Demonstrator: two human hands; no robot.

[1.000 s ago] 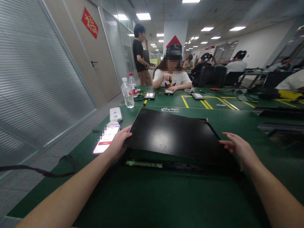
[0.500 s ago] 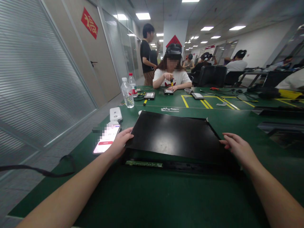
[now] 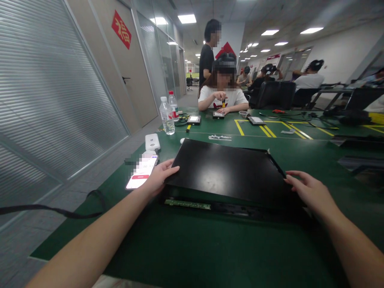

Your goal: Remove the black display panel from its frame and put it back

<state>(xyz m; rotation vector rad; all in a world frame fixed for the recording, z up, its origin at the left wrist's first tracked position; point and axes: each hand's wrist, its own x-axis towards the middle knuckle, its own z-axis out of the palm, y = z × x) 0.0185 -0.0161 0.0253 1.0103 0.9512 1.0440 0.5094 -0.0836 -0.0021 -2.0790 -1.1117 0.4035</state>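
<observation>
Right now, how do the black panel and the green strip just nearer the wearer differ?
Size: the black panel is broad, while the green strip is slim and much smaller.
Look: the black panel is dark with a pale reflection; the green strip carries detail too small to make out.
Contact: the left hand grips the black panel's left edge, while no hand touches the green strip.
Shared: both are in front of the wearer, between the two arms.

- I see a dark, shiny rectangular panel (image 3: 223, 170) lying askew over a black frame (image 3: 240, 210).
- Along the frame's near bar, I make out a green circuit strip (image 3: 187, 205), left of middle.
</observation>
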